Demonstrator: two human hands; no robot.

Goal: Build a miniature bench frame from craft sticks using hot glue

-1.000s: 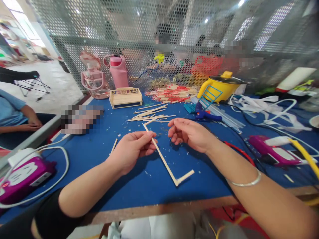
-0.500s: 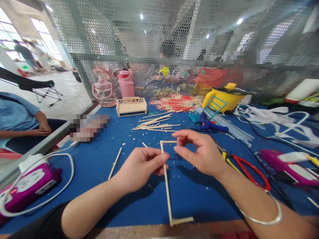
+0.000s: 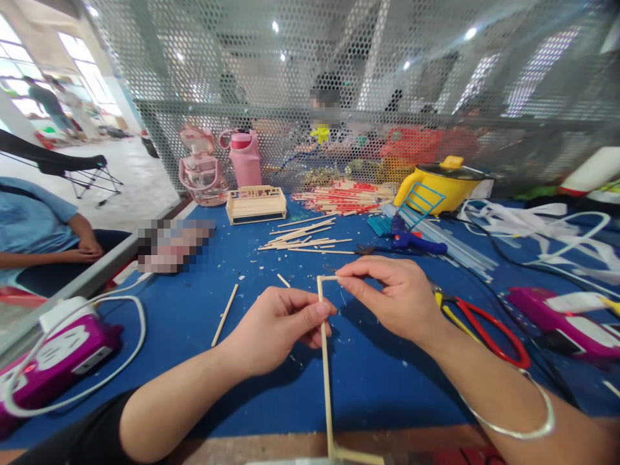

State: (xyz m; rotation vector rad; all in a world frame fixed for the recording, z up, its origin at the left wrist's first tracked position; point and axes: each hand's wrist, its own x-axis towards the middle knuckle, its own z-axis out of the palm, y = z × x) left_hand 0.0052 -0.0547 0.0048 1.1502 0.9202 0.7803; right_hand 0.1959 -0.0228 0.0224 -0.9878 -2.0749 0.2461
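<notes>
Stick frame (image 3: 325,361), 3 sticks joined at 2 corners, is held above the near part of the blue table (image 3: 184,361), its lower end over the table's front edge. The left hand (image 3: 285,326) pinches the long stick below the upper corner; the right hand (image 3: 392,294) grips the upper short stick's end between thumb and fingers. Beyond the hands lie loose plain sticks (image 3: 303,237), with a glue gun (image 3: 411,239) to their right. Red-handled pliers (image 3: 498,332) lie by the right forearm. Farther back are a small wooden model (image 3: 256,205), red-marked sticks (image 3: 341,197) and a yellow pot (image 3: 440,187).
</notes>
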